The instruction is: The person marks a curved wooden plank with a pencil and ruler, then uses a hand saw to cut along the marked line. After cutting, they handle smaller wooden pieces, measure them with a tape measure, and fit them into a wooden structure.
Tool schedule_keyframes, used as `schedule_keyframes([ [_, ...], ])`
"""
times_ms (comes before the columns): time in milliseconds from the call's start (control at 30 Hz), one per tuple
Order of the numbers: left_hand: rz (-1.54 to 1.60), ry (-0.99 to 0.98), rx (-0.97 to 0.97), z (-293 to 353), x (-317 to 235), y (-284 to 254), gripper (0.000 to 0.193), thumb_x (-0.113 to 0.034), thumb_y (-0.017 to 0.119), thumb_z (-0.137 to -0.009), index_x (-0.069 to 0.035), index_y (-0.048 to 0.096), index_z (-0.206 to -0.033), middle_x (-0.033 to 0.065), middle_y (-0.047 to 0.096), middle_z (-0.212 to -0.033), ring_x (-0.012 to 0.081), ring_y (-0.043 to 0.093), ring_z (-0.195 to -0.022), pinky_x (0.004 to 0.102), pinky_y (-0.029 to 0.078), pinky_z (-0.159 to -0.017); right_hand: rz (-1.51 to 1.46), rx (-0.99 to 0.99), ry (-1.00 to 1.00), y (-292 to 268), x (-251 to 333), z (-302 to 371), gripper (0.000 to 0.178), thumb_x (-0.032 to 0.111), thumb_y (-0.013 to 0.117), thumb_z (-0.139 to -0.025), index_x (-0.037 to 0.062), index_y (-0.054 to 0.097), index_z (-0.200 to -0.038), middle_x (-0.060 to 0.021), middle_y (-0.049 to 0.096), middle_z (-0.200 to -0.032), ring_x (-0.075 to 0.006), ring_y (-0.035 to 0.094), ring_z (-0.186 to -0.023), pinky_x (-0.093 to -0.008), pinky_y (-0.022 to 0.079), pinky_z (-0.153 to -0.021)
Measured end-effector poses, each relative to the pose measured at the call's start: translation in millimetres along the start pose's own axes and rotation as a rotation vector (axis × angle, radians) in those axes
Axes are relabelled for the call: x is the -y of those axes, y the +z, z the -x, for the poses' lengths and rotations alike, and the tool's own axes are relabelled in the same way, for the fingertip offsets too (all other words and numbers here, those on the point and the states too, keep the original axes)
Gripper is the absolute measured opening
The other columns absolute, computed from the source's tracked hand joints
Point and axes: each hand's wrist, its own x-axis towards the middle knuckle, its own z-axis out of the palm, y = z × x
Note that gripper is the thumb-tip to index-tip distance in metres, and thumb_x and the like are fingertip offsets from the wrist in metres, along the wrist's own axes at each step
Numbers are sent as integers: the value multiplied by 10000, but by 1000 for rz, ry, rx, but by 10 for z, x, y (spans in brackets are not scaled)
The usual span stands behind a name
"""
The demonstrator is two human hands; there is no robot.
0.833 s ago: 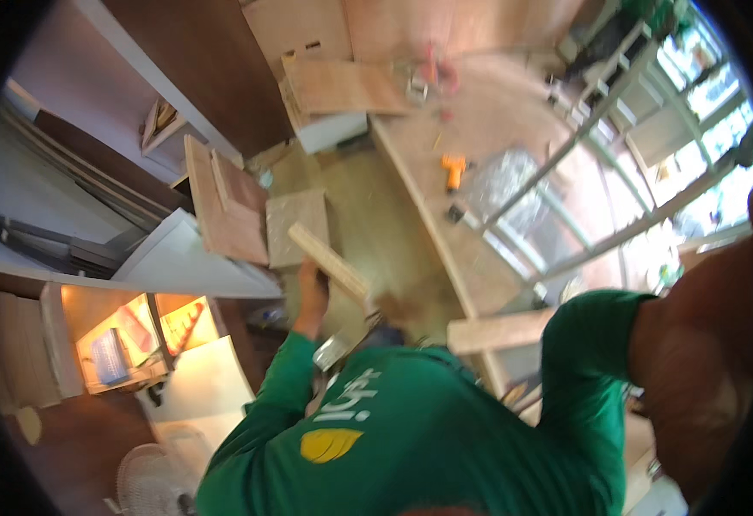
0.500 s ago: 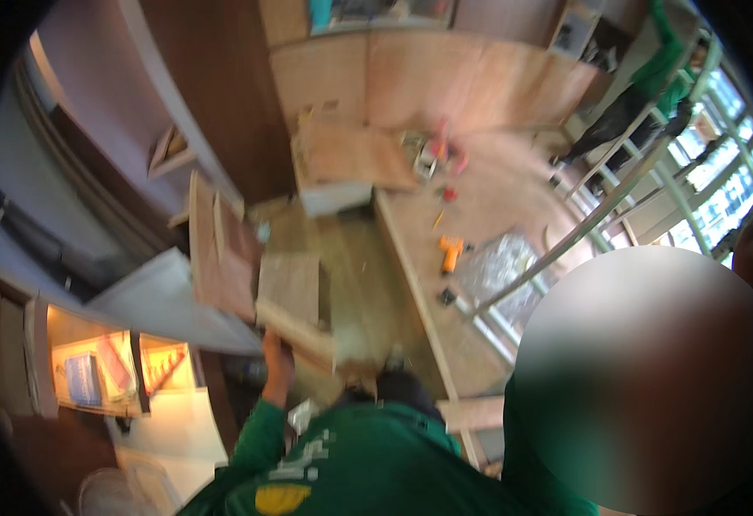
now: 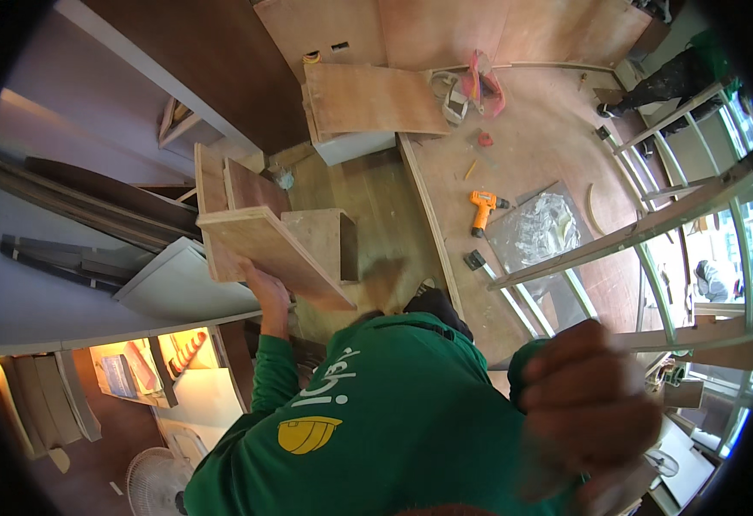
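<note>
The left hand point(image 3: 264, 288) gripped a plywood board point(image 3: 273, 254) from beneath, raised at ten o'clock above the floor point(image 3: 376, 215). The right hand point(image 3: 587, 413), blurred at four o'clock, seemingly empty; its grip was unclear. Carrying appeared underway; setting down would need steady support.

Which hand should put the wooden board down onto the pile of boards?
Probably the left hand. It already grips the wooden board from below, right beside the pile of boards. The right hand is blurred, close to the camera and far from the board.
</note>
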Motion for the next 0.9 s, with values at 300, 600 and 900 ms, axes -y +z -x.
schedule_keyframes([
  [300,-79,74,-29,-636,-191,796,918,-711,400,-1080,-76,180,-1705,125,234,-1754,293,258,-1589,430,167,-1315,-333,249,-86,-253,-1203,-579,265,269,849,-829,114,634,-808,-56,603,-813,-223,603,-662,-389,528,-548],
  [600,-54,49,-126,-1628,-129,839,1006,-832,387,-1002,-114,255,-1695,118,313,-1730,290,327,-1561,479,240,-1296,-443,131,1389,753,-4232,264,389,293,629,-1082,11,603,-1348,-51,667,-948,-166,676,-830,-303,529,-714],
  [900,-106,27,-209,-2916,158,858,863,-732,455,-1046,-141,347,-1665,76,413,-1669,211,420,-1493,366,321,-1257,-641,-496,2092,2415,-7286,1800,1171,670,625,-1005,-22,-45,-1671,-337,397,-1579,-443,525,-1397,-545,414,-1179],
])
